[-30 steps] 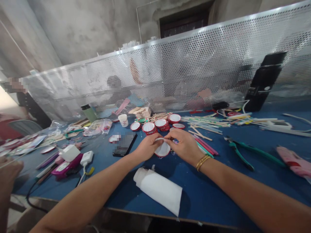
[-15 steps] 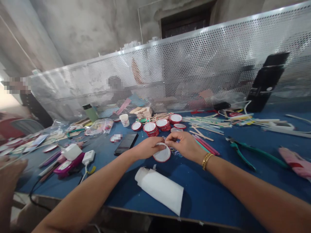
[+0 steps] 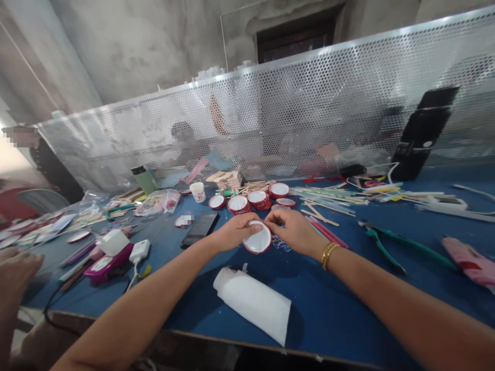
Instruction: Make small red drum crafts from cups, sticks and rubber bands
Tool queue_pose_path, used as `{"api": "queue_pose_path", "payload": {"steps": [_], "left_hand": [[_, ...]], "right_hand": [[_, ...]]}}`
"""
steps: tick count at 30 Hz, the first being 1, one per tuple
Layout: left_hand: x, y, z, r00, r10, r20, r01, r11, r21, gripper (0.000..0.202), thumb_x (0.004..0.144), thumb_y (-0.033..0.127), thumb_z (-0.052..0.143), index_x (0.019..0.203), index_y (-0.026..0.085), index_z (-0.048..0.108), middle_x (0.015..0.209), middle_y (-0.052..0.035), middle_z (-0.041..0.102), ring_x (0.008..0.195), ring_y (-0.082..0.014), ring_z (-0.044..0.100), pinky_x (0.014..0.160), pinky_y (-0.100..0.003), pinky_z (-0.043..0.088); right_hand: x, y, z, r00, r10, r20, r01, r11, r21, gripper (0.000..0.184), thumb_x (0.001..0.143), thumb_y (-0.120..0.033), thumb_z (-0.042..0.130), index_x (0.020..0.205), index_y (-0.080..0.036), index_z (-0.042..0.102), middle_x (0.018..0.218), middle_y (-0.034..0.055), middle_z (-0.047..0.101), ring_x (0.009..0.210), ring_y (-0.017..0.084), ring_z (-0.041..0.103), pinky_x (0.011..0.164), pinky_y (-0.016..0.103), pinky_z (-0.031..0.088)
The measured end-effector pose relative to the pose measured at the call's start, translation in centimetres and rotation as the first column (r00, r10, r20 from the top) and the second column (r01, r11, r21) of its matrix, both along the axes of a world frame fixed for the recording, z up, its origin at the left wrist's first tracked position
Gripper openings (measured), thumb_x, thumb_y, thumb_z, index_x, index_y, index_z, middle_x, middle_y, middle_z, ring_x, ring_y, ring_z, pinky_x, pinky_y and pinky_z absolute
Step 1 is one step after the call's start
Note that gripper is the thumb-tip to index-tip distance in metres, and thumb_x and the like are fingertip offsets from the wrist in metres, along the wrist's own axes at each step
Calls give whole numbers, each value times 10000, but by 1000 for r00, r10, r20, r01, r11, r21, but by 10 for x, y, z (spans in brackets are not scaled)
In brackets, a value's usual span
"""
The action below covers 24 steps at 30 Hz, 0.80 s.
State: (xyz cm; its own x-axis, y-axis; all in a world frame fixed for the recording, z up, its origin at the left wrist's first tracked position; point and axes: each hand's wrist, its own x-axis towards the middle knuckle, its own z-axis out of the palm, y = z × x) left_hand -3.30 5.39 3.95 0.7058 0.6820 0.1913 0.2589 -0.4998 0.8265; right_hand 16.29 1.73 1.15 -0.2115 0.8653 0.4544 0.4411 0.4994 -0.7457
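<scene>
My left hand [image 3: 235,232] holds a small round white lid with a red rim [image 3: 258,241], its thumb lying over the top of the white face. At the lid's upper right edge, the fingers of my right hand [image 3: 292,229] are pinched together by the rim. Whatever is between those fingertips is hidden. Beneath my right hand lie small coloured loops [image 3: 281,244] on the blue table. A white tube-shaped roll or bottle [image 3: 255,304] lies in front of my hands. Stacks of similar red-rimmed lids [image 3: 258,198] stand just beyond them.
A phone [image 3: 200,230] lies left of my hands, with a paper cup [image 3: 198,192] behind it. Green-handled pliers [image 3: 386,242], straws [image 3: 328,226] and sticks are on the right. A white charger [image 3: 139,251] and another person's hand [image 3: 19,273] are at left. A perforated metal screen [image 3: 309,113] stands behind.
My right fingertips have moved slightly down to the lid's rim. The lid has turned a little, and my left thumb now lies across its face.
</scene>
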Motion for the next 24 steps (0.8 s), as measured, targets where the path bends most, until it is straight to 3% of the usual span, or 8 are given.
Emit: {"api": "queue_pose_path", "payload": {"steps": [5,8,15,24], "left_hand": [[8,0,-4,937,261,231,-228,960,-161,347,758,498,644,797,162,566,660,19,523,586,-106,441,558,-220,337],[12,-1,-6,880,362,308,-307,927,-214,306,735,457,652,756,169,548,652,26,513,578,-101,430,562,-224,338],[15,-1,-14,819,434,375,-385,901,-201,226,754,386,628,788,173,560,674,27,537,596,-107,443,578,-226,349],[15,-2,-17,798,458,393,-408,889,-208,214,760,375,633,781,174,562,687,19,552,619,-117,459,602,-233,355]], "right_hand": [[-4,2,-8,1000,1,22,0,997,-81,82,754,-260,606,741,-181,624,701,15,658,630,139,549,593,264,409],[-9,-1,-10,999,38,-9,-38,989,-145,111,746,-277,599,735,-173,634,692,9,658,606,128,538,558,250,408],[-13,-5,-5,996,56,-66,-70,971,-229,159,741,-318,595,723,-165,636,652,0,635,566,115,526,529,240,401],[-9,-3,-2,998,3,-69,-17,979,-204,140,746,-299,593,691,-173,617,651,8,637,590,125,543,562,256,409]]}}
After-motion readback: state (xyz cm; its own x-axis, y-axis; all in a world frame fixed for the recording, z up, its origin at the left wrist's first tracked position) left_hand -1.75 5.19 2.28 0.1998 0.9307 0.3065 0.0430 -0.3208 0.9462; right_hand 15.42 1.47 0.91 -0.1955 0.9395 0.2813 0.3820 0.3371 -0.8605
